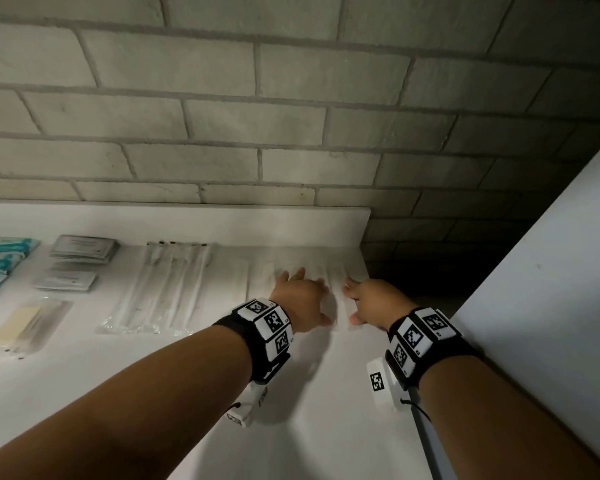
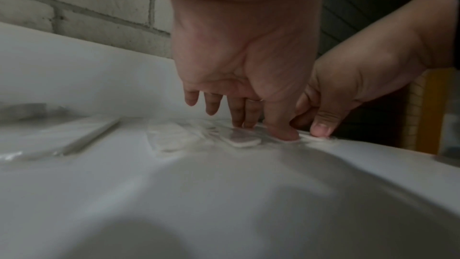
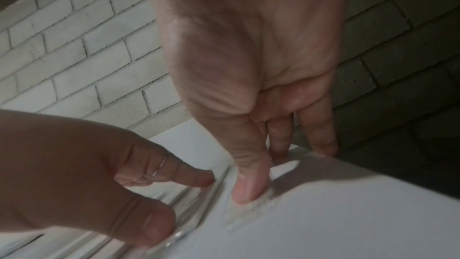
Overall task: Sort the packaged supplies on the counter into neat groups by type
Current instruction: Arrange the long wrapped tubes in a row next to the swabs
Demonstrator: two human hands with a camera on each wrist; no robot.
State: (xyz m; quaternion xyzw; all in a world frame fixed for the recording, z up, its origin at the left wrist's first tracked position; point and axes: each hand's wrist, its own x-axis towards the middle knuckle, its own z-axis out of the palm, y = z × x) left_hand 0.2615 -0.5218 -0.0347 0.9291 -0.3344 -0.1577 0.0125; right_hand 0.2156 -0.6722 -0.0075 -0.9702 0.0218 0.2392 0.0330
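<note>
Head view, lower centre of the frame: the left hand [image 1: 302,299] and the right hand [image 1: 371,301] lie side by side on a row of thin white packets [image 1: 312,275] at the far right end of the counter [image 1: 326,393], fingers spread and laid nearly flat, tips pointing toward the brick wall [image 1: 291,116] at the top of the frame. Neither hand curls round anything; the left wrist view shows the left thumb and two fingertips pressing down on a flat clear-wrapped packet while the other two fingers hover just off it, and the right wrist view shows the right thumb pinning the near corner of another packet, its fingers reaching to the counter's far edge. The packets run with their long axis toward the wall, in line with the fingers, and lie directly under both hands, so any straightening looks like a sideways slide rather than a lift. The right hand sits nearer the counter's right edge, where a packet could slip off. Further left in the frame lie long clear sleeves [image 1: 160,289], grey sachets [image 1: 84,249], a tan pouch [image 1: 28,323] and teal packs [image 1: 0,258], already grouped apart.
</note>
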